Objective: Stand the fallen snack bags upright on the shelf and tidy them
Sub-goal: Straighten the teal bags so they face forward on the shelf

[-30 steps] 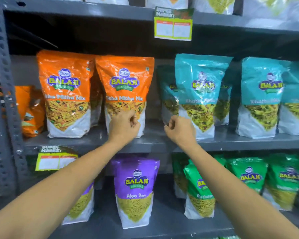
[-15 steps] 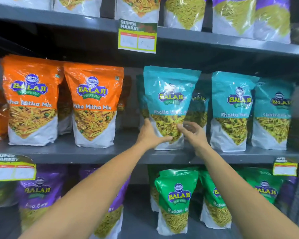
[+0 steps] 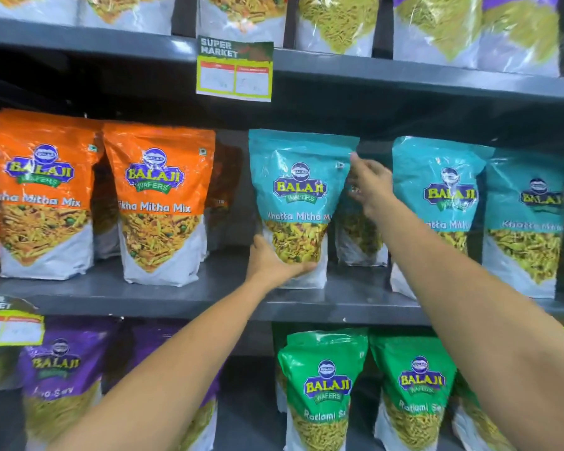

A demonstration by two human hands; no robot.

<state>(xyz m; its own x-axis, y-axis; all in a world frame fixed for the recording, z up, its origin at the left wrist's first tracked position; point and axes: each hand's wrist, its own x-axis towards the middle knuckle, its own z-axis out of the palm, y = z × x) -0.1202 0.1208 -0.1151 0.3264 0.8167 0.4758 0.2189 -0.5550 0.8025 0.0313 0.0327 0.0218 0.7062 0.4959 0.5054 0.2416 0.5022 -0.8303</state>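
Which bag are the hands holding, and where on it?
The left hand grips the front teal bag at its bottom left corner. The right hand touches its upper right edge; a real grip there cannot be told.

This is a shop aisle. A grey metal shelf (image 3: pixel 183 296) carries rows of branded snack bags (image 3: pixel 158 203) facing outward, sorted by colour. Above it, a "SUPER MARKET" price tag (image 3: pixel 234 69) hangs on the next shelf's edge; another tag (image 3: pixel 9 320) hangs at its left end.
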